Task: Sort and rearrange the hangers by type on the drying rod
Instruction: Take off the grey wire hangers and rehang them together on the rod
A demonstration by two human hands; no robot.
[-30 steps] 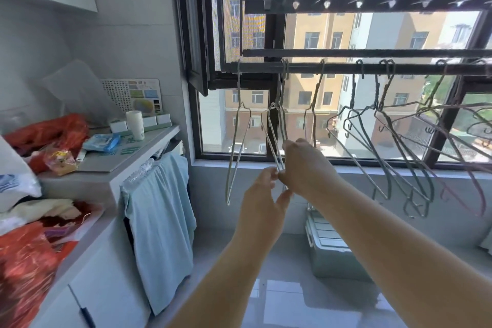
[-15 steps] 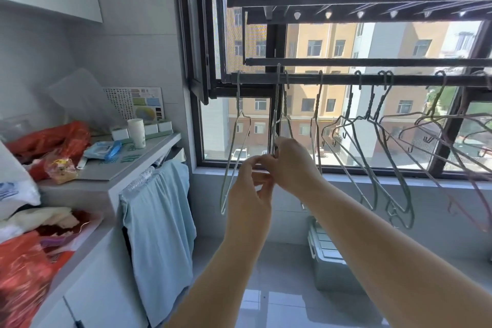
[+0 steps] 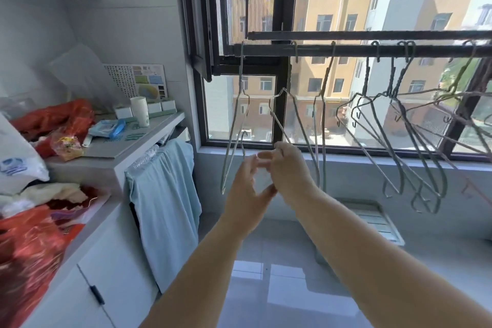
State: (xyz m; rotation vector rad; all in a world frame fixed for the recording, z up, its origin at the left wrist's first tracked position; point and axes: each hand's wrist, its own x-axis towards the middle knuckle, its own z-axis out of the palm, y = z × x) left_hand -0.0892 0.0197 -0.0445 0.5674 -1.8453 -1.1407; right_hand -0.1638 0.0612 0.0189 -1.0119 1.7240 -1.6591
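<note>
- The window fills the upper right of the frame, with yellow flats outside in bright sun.
- A white counter runs down the left side, piled with bags. A big red bag sits at the lower left.
- The drying rod crosses the upper right, just in front of the glass.
- A pale blue cloth hangs over the counter's end, left of centre.
- A bunch of wire hangers hangs tangled at the right end of the rod, splayed toward the right edge.
- A ribbed box stands on the floor under the sill, right of centre.
- One thin hanger hangs alone at the rod's left end, seen nearly edge-on.
- A tilted hanger sits mid-frame, one wire running down into the right hand. I cannot tell whether its hook is on the rod.
- The right hand, at the centre, has its fingers curled tight round that wire.
- The left hand, just beside it and lower, is blurred. Thumb and fingers curve loosely apart, and I cannot tell whether they hold any wire.
- A white cup stands on the counter near the wall.
</note>
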